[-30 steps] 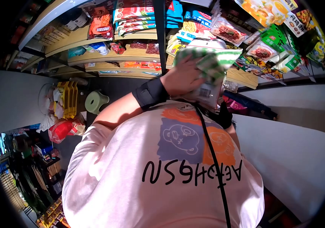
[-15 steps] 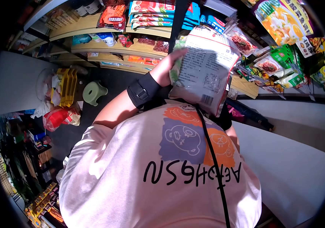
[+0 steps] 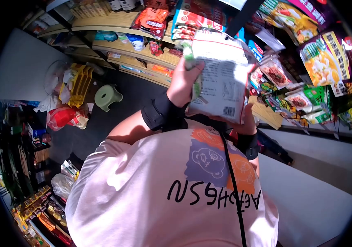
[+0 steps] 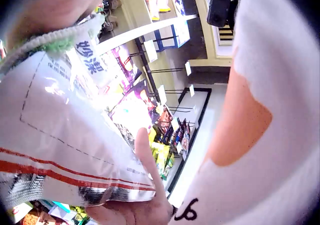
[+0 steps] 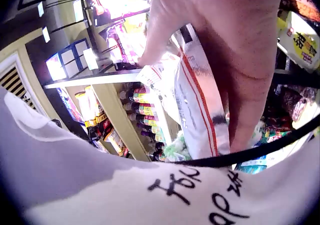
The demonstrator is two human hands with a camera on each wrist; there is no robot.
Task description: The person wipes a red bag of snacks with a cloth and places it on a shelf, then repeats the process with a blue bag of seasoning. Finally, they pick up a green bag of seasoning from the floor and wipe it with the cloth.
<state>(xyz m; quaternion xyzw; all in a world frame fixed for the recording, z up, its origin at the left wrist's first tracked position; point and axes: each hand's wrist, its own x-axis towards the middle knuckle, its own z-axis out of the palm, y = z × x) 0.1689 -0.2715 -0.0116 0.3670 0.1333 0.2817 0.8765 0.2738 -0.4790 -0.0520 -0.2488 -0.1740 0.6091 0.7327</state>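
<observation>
A printed plastic bag [image 3: 221,70] with a white back, small text, a barcode and a red stripe hangs upright before my chest. My left hand [image 3: 182,84] grips its left edge, thumb over the printed side. At that edge shows a green-and-white fuzzy piece [image 3: 189,53], with a label [image 4: 86,57] beside it in the left wrist view. My right hand [image 3: 248,119] holds the lower right edge; in the right wrist view its thumb and fingers lie on either side of the bag. The bag's front faces away from the head view.
Shelves [image 3: 151,51] with packaged goods stand ahead on the left. Hanging food pouches [image 3: 320,57] fill a rack on the right. A green stool [image 3: 108,97] is on the floor at left, near a red bag [image 3: 67,117]. A white panel [image 3: 316,197] runs along my right.
The bag has turned from its blurred green-and-white checked side to its printed back. My left hand moved from across it to its left edge; my right hand has come into sight at the right edge.
</observation>
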